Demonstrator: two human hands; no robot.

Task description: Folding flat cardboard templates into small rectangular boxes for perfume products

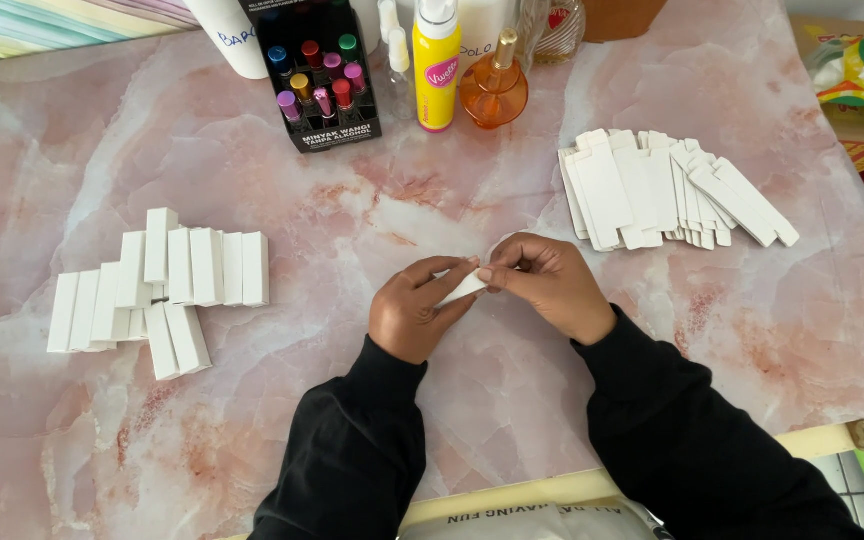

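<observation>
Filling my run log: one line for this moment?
left hand: holds small white box | right hand: pinches it | folded boxes left | flat blanks right

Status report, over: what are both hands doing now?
Left hand and right hand both pinch one small white box. Box held above pink table. Folded boxes left, flat blanks right, nothing in the way.

A small packing workspace: a pink marble-look table (252,150) with perfume bottles (324,75) and stacked white boxes (162,285).
</observation>
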